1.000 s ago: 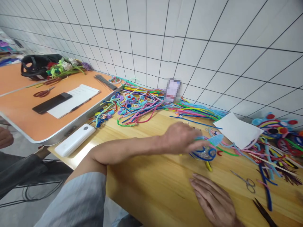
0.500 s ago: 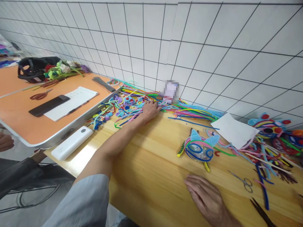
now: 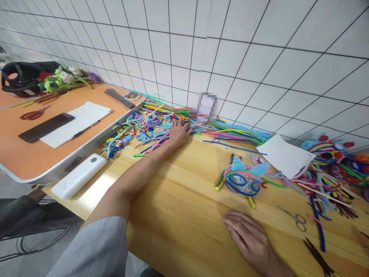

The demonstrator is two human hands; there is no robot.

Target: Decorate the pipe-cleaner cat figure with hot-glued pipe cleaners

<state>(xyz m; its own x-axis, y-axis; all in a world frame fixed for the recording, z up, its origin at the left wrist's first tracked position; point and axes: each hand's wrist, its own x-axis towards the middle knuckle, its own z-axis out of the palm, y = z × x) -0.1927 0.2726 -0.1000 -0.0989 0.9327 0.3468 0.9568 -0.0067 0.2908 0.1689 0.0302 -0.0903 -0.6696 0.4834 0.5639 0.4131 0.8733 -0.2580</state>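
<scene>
My left arm stretches across the table, and my left hand [image 3: 179, 134] lies on a heap of colourful pipe cleaners [image 3: 155, 140] near the wall. Its fingers are spread over them; no grip on any one stem shows. My right hand [image 3: 249, 240] rests on the wooden table, fingers stretched out and close together, holding nothing. Beyond it sits a pipe-cleaner animal head [image 3: 242, 181] with light-blue ears and dark-blue rings, on top of yellow-and-black pliers [image 3: 220, 180]. A single blue pipe cleaner [image 3: 230, 146] lies farther back.
Small silver scissors [image 3: 298, 220] and dark scissors [image 3: 317, 254] lie at right. White paper [image 3: 284, 156] covers part of a pipe-cleaner pile [image 3: 331, 188]. A phone-like object [image 3: 206, 108] leans on the wall. At left are a white case [image 3: 79, 177] and an orange table [image 3: 17, 154].
The view has shifted slightly, moving the left-hand table toward the left edge. My left hand stays on the pipe cleaners, its fingers now more spread. The right hand stays put.
</scene>
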